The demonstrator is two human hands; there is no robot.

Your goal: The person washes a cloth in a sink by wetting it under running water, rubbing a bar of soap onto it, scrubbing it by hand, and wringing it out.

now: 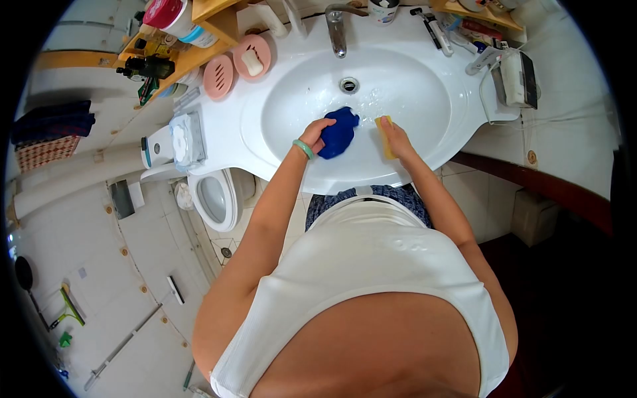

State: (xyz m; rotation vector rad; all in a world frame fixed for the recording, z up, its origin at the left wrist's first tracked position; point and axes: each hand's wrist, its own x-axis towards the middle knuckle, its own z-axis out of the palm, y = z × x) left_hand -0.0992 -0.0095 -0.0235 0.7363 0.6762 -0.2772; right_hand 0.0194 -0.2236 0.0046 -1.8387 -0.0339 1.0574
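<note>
Over the front part of the white sink basin [411, 86], my left hand [314, 135] is closed on the left edge of a dark blue cloth [340, 134]. A green bangle circles that wrist. To the right, my right hand [397, 140] grips a yellow sponge [385, 139], which stands roughly upright with its upper end showing. The cloth and the sponge are apart. Water drops dot the basin around the drain [348, 85].
A chrome faucet [337, 33] rises behind the basin. Two pink soap dishes [219, 77] lie at the left, beside a wooden shelf [199, 56]. Pens and a white device [514, 79] are at the right. A toilet [215, 199] stands lower left.
</note>
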